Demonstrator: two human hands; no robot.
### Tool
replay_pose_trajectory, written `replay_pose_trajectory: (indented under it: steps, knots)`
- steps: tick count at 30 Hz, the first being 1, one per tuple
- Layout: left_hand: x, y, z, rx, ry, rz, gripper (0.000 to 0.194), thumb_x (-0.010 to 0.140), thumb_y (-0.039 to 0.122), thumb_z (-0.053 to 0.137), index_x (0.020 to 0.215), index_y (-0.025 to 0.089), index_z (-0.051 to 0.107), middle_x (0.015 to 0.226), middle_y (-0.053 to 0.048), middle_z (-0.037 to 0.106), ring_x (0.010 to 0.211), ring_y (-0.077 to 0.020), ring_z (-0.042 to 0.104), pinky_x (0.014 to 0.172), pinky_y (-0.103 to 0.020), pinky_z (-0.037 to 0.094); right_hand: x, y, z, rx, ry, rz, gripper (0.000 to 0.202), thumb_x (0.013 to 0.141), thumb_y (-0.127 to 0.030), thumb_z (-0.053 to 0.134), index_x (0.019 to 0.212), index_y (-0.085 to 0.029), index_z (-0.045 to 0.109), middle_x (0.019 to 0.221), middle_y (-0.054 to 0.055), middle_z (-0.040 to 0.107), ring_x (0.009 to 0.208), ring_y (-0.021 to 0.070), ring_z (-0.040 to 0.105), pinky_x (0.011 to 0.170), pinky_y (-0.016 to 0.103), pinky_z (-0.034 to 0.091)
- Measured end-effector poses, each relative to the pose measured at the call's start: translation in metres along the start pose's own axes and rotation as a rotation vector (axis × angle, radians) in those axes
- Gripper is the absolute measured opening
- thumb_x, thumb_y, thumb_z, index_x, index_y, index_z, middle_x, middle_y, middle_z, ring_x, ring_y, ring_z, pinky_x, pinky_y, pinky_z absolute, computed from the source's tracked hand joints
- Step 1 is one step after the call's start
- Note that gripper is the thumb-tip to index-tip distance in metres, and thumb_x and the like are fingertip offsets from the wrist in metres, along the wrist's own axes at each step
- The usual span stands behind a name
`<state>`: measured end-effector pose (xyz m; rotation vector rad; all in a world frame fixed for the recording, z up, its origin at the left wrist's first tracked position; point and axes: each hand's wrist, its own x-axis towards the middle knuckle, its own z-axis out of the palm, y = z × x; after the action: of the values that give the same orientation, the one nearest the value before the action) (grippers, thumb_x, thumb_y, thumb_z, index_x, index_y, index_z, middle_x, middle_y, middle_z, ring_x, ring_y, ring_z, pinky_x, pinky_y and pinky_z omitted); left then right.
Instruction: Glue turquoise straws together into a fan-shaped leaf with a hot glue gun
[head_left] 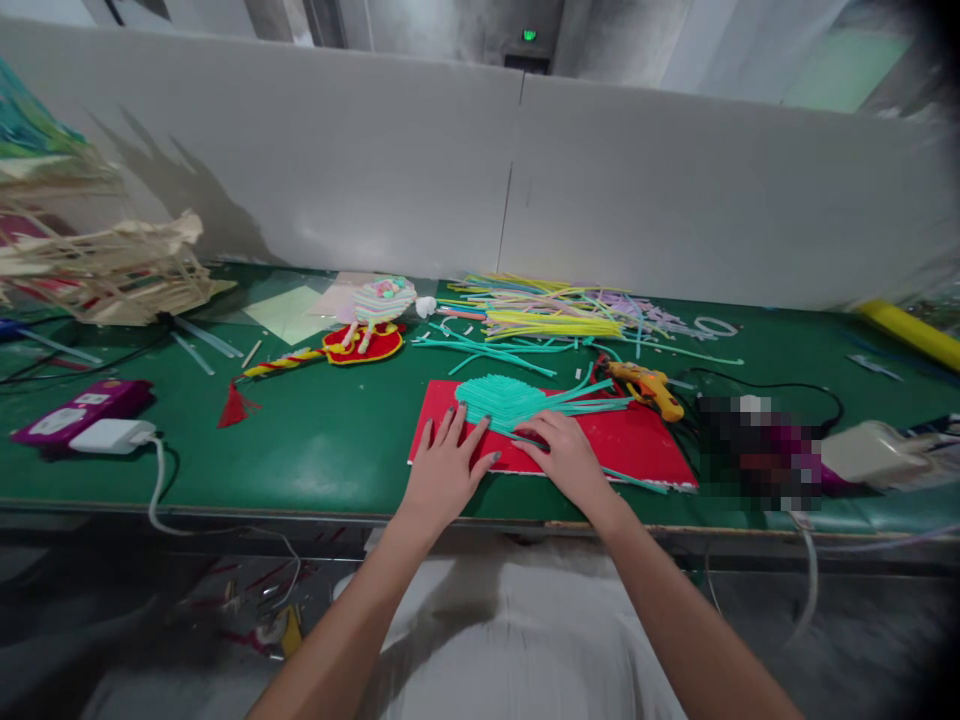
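A red board (645, 445) lies near the front edge of the green table. On it is a rounded teal shape (501, 392) built from rows of fuzzy pipe cleaners, with loose teal ends (596, 402) trailing off to the right. My left hand (444, 468) lies flat with fingers spread, its fingertips on the lower left of the shape. At the shape's lower right edge, the curled fingers of my right hand (566, 455) pinch a teal pipe cleaner; the fingertips are partly hidden.
An orange glue gun (649, 388) lies at the board's upper right corner. Behind are loose coloured pipe cleaners (555, 325) and a tasselled red-and-yellow ornament (382, 347). Purple power strips (82, 410) with cables sit at left and right. A pale partition (337, 160) borders the table's back.
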<state>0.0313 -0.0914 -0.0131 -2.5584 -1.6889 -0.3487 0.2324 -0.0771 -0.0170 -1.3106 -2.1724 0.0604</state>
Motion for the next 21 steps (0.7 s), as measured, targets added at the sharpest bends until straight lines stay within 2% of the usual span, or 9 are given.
replay_pose_trajectory:
  steps: [6,12,14,21]
  knots:
    - [0.000,-0.001,0.000,0.004,-0.005,0.002,0.053,0.092,0.049,0.031,0.140,0.028,0.036,0.149,-0.009,0.031,0.137,-0.0262,0.028,0.109,-0.048,0.026,0.005,0.003,0.007,-0.007,0.011,-0.006,0.018,0.089,-0.030,0.052,0.087,-0.022,0.068,0.084,0.004,0.065,0.083,0.0187,0.056,0.075,0.033,0.041]
    - [0.001,0.000,0.000,0.008,-0.010,-0.006,0.053,0.092,0.050,0.031,0.140,0.028,0.036,0.149,-0.009,0.031,0.136,-0.0263,0.029,0.109,-0.048,0.026,0.008,0.000,0.005,-0.100,-0.023,-0.037,0.019,0.091,-0.026,0.048,0.088,-0.021,0.066,0.086,0.004,0.066,0.083,0.0178,0.056,0.075,0.031,0.038]
    - [0.001,0.000,0.000,-0.001,-0.019,-0.015,0.053,0.092,0.051,0.031,0.140,0.029,0.037,0.149,-0.008,0.031,0.136,-0.0266,0.029,0.109,-0.049,0.026,0.012,0.000,0.002,-0.154,-0.046,-0.103,0.019,0.092,-0.024,0.047,0.088,-0.020,0.065,0.086,0.005,0.066,0.083,0.0176,0.056,0.077,0.032,0.036]
    - [0.001,-0.001,0.001,-0.023,-0.006,-0.011,0.052,0.092,0.051,0.031,0.138,0.028,0.040,0.148,-0.009,0.032,0.137,-0.0264,0.027,0.109,-0.049,0.026,0.038,0.008,-0.016,-0.257,-0.189,-0.476,0.024,0.093,-0.020,0.042,0.084,-0.018,0.064,0.085,0.005,0.065,0.085,0.0170,0.054,0.090,0.036,0.031]
